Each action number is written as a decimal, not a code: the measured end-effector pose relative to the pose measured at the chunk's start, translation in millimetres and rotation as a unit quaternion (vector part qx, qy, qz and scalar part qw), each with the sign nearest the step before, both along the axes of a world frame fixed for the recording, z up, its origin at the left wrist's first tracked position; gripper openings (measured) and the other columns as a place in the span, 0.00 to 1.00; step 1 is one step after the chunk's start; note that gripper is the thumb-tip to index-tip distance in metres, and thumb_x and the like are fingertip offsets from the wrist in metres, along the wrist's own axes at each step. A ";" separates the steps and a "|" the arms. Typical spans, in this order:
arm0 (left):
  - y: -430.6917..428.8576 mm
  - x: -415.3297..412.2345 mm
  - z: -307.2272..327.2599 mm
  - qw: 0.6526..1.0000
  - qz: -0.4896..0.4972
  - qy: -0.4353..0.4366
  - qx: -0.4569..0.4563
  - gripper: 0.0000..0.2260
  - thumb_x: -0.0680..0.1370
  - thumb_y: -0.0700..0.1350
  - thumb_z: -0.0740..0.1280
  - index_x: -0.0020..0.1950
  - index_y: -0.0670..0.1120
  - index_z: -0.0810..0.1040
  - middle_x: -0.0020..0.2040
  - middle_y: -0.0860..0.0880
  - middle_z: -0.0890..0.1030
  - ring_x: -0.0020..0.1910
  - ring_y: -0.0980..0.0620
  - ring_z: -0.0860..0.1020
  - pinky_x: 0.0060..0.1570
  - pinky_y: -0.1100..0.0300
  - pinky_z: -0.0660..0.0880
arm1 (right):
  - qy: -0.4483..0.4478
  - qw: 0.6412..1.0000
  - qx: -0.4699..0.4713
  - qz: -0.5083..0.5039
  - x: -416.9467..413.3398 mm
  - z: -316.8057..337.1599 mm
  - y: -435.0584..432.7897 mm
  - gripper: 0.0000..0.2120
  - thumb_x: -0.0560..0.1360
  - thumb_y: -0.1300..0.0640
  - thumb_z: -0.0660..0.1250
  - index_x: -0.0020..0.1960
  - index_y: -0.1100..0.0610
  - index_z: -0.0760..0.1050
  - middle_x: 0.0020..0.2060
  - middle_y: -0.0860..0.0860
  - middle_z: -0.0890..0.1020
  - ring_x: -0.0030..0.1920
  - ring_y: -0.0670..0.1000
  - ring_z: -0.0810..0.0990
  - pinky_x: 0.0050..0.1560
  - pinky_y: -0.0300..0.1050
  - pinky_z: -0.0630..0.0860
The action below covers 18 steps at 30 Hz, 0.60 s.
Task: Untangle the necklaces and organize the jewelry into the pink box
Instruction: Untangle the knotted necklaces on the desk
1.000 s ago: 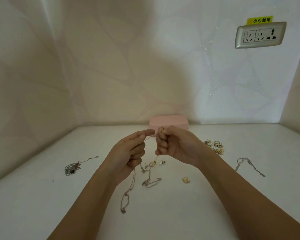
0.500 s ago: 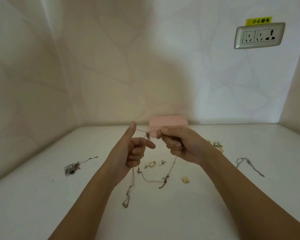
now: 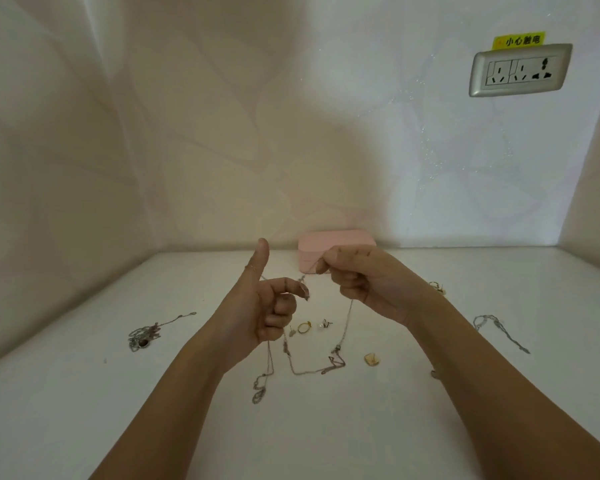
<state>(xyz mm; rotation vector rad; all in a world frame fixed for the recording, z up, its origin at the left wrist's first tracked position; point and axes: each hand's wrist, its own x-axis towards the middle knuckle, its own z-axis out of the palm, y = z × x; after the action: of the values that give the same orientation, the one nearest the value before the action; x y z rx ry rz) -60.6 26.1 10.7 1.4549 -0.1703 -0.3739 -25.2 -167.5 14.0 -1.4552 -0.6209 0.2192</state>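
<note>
1. Reviewing the head view, the only one supplied, I find the left hand (image 3: pixel 260 306) raised over the middle of the surface (image 3: pixel 326 441). Its thumb is upright and its other fingers are curled. The held necklace (image 3: pixel 344 327) loops round that thumb and is caught at the bent forefinger, so I record this hand as grasping the chain.
2. The right hand (image 3: pixel 364 282) sits just beside it, roughly level and clenched. It pinches the same chain between thumb and forefinger.
3. A short stretch of chain runs between the hands. A strand drops from each hand to the surface, where the slack lies in a loop towards the near edge.
4. The governing relation is that the stretched span has its long axis side to side. A small dark snag or pendant, I cannot tell which, hangs right at the left forefinger and well clear of the right-hand pinch. In my judgement the left fingers are better placed to work it loose while the right hand holds tension. Pulling the hands apart risks tightening it.
5. The pink box (image 3: pixel 336 242) stands at the far edge against the wall, lid apparently down, directly behind the right hand, which is the nearer one.
6. Awaiting sorting:
   - a tangled necklace (image 3: pixel 144 336) towards the left edge
   - a loose necklace (image 3: pixel 499 329) towards the right edge
   - a gold ring (image 3: pixel 304 327) and pearl stud (image 3: pixel 324 324) beneath the hands
   - a gold piece (image 3: pixel 372 359) near the slack
   - a ring cluster (image 3: pixel 439 287) behind the right wrist
</note>
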 end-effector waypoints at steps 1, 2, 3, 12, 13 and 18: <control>0.7 0.3 0.8 1.000 0.013 0.001 0.004 0.35 0.62 0.75 0.56 0.41 0.44 0.76 0.31 0.51 0.59 0.29 0.54 0.53 0.27 0.62 0.48 | -0.016 1.000 -0.014 -0.015 -0.6 0.8 -1.0 0.10 0.74 0.52 0.66 0.39 0.56 0.81 0.28 0.48 0.59 0.28 0.44 0.57 0.27 0.33 0.58; 1.6 0.3 1.5 1.000 0.025 0.002 0.006 0.35 0.62 0.75 0.56 0.43 0.44 0.76 0.30 0.51 0.59 0.29 0.55 0.53 0.26 0.63 0.48 | -0.027 0.999 -0.024 -0.029 -1.1 1.2 -1.4 0.10 0.73 0.51 0.65 0.40 0.56 0.82 0.28 0.48 0.58 0.28 0.45 0.56 0.27 0.33 0.58; 3.2 0.3 2.0 0.999 0.035 0.002 0.008 0.35 0.61 0.75 0.57 0.45 0.44 0.76 0.30 0.51 0.60 0.28 0.55 0.53 0.26 0.63 0.48 | -0.033 0.998 -0.025 -0.040 -1.2 1.3 -1.4 0.10 0.72 0.51 0.65 0.40 0.56 0.82 0.28 0.48 0.57 0.28 0.45 0.55 0.27 0.33 0.58; 15.9 0.9 6.3 0.977 0.199 -0.065 0.042 0.28 0.61 0.70 0.64 0.41 0.46 0.73 0.39 0.50 0.74 0.27 0.56 0.59 0.22 0.66 0.57 | -0.013 0.997 0.033 -0.067 2.1 2.1 -6.5 0.12 0.78 0.59 0.62 0.40 0.59 0.80 0.28 0.50 0.64 0.27 0.45 0.57 0.28 0.36 0.55; 18.1 0.8 5.9 0.972 0.211 -0.083 0.057 0.24 0.63 0.68 0.65 0.38 0.47 0.71 0.37 0.51 0.72 0.27 0.55 0.58 0.24 0.65 0.57 | -0.010 0.997 0.029 -0.069 2.5 1.7 -6.1 0.13 0.78 0.60 0.61 0.39 0.60 0.80 0.28 0.50 0.65 0.27 0.44 0.57 0.27 0.36 0.54; 24.8 -2.0 9.5 0.982 0.158 -0.104 0.005 0.28 0.72 0.66 0.57 0.26 0.44 0.73 0.26 0.49 0.68 0.24 0.55 0.56 0.24 0.65 0.53 | -0.002 0.998 0.019 -0.068 2.6 1.8 -7.9 0.12 0.79 0.59 0.60 0.42 0.59 0.80 0.26 0.49 0.61 0.26 0.45 0.55 0.25 0.35 0.54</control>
<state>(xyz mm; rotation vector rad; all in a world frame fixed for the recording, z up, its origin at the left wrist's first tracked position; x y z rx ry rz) -62.5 50.9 20.2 1.5008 -0.1025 0.0370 -22.6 -175.4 15.8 -1.4554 -0.5241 0.0992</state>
